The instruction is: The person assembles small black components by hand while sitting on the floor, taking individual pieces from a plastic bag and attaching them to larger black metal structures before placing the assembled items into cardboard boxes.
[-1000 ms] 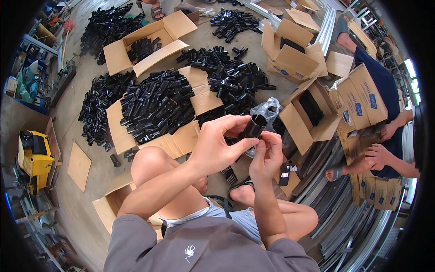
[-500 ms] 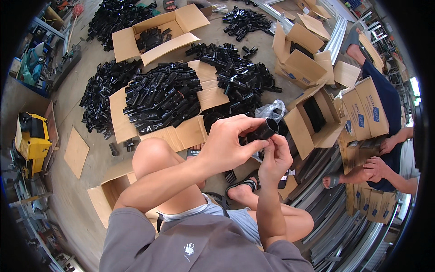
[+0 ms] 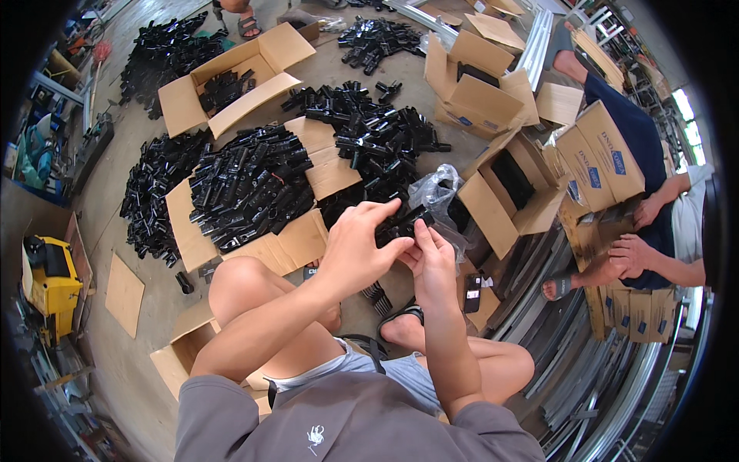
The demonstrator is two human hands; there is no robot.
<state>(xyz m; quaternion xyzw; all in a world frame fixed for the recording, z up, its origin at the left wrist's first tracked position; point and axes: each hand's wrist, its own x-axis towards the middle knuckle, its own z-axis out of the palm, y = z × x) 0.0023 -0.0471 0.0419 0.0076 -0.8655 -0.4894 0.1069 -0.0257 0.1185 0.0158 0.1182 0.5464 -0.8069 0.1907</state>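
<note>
A short black plastic tube fitting is held up in front of my knees. My right hand is closed on it, thumb pressed against its side. Close by on the left, my left hand has its thumb and index finger spread apart around the near end of the fitting. Whether that thumb touches the fitting is hard to tell. Beyond my hands, a large heap of similar black fittings lies on opened-out cardboard, and another pile lies behind it.
Open cardboard boxes stand at the far left, far right and right. A clear plastic bag lies past my hands. Long metal profiles cover the floor at right. Another person's hands rest near stacked cartons. A yellow machine stands left.
Both hands have shifted left with the fitting, which has turned from showing its open end. My left thumb and index finger have spread away from it. The whole view has shifted slightly.
</note>
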